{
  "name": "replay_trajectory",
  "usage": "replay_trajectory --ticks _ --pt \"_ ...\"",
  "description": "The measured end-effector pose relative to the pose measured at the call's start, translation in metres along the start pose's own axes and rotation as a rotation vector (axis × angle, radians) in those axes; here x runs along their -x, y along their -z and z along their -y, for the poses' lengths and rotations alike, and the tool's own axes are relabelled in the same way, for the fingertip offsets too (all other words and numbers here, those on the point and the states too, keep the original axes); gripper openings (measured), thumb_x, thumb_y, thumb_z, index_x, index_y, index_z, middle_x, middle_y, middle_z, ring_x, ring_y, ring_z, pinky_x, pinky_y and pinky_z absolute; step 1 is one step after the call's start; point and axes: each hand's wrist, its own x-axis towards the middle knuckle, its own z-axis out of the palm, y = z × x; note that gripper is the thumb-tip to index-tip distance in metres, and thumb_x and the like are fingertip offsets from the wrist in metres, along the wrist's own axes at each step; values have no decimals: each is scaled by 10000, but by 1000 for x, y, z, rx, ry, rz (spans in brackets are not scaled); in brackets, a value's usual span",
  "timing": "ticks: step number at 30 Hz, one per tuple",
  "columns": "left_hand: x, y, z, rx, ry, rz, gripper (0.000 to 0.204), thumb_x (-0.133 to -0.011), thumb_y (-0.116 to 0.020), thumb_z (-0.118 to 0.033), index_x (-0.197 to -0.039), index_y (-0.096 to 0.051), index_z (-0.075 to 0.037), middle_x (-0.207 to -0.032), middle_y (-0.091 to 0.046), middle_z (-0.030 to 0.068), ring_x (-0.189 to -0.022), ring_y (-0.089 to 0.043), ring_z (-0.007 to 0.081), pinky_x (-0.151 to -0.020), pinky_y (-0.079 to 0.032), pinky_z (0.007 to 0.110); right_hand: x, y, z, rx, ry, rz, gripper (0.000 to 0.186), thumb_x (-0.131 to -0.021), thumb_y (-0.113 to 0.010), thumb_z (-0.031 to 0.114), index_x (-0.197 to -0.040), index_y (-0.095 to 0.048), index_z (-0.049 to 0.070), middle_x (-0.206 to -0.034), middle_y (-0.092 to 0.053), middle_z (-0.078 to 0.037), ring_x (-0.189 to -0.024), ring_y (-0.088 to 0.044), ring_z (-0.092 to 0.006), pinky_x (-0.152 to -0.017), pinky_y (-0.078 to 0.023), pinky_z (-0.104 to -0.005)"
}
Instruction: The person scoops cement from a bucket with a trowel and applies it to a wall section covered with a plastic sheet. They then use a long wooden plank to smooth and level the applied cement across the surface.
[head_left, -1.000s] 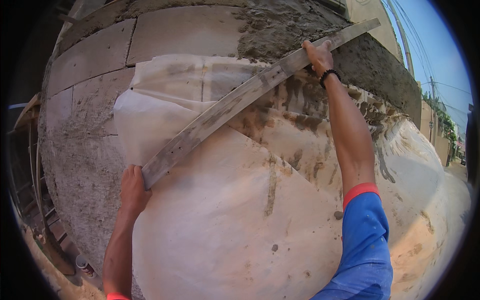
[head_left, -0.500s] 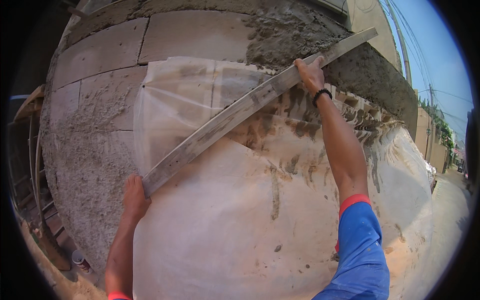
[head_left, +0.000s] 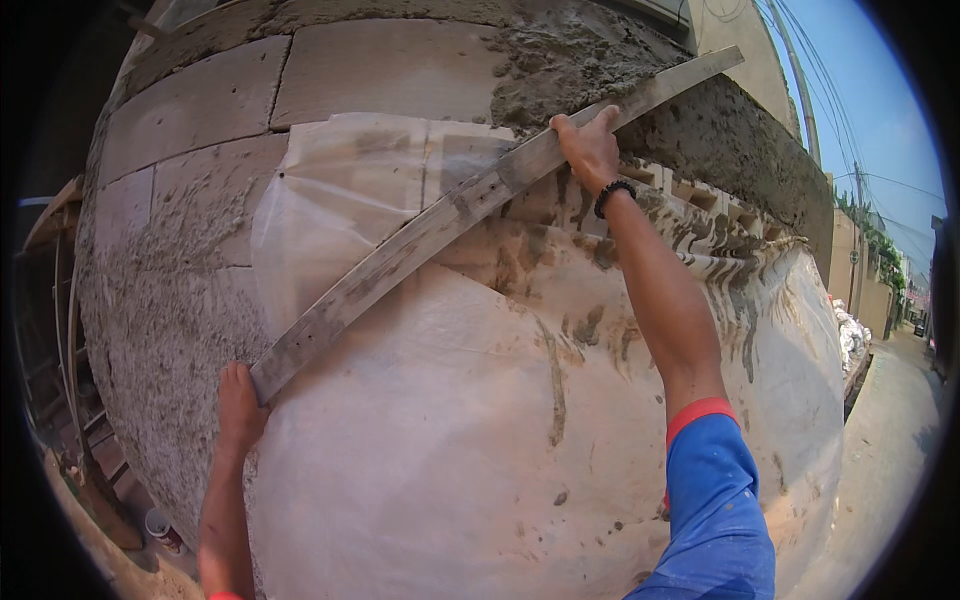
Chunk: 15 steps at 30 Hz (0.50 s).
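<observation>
A long, grey, mortar-stained straightedge (head_left: 400, 252) slants across the wall from lower left to upper right. My left hand (head_left: 242, 408) is closed round its lower end. Higher up, my right hand (head_left: 590, 150) grips the lower edge, with thumb and a finger showing on the face; a dark bead bracelet circles that wrist. Wet grey mortar (head_left: 575, 65) lies rough on the blocks just above the upper part of the straightedge. Behind the straightedge and below it hangs a pale plastic sheet (head_left: 420, 470), spattered with mortar.
Bare light blocks (head_left: 390, 72) show at upper left, with rough mortar (head_left: 160, 330) beneath. Hollow blocks (head_left: 700, 193) peek out above the sheet's right part. A white cup-like container (head_left: 163, 528) stands at lower left. A lane (head_left: 885, 430) runs along the right.
The straightedge has shifted left, its lower end also slightly down, with both hands still on it. My right hand has moved left along with it.
</observation>
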Motion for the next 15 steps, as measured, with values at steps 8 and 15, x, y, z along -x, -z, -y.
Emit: replay_trajectory --ticks 8,15 --pt "-39 26 -13 -9 35 86 552 -648 -769 15 -1080 -428 5 -1084 -430 193 -1036 -440 415 -895 -396 485 -34 6 7 -88 -27 41 1144 -773 -622 524 -1497 -17 -123 -1132 -644 -275 -1005 -652 -383 -869 -538 -431" --pt "-79 50 -29 -13 -6 11 609 -613 -752 26 -1133 -434 22 -1124 -455 205 -1093 -452 409 -944 -402 463 -84 19 22 -118 1 -46 1133 -762 -647 500 -1516 -39 -88 -1064 -675 -240 -830 -692 -307 -703 -574 -386"
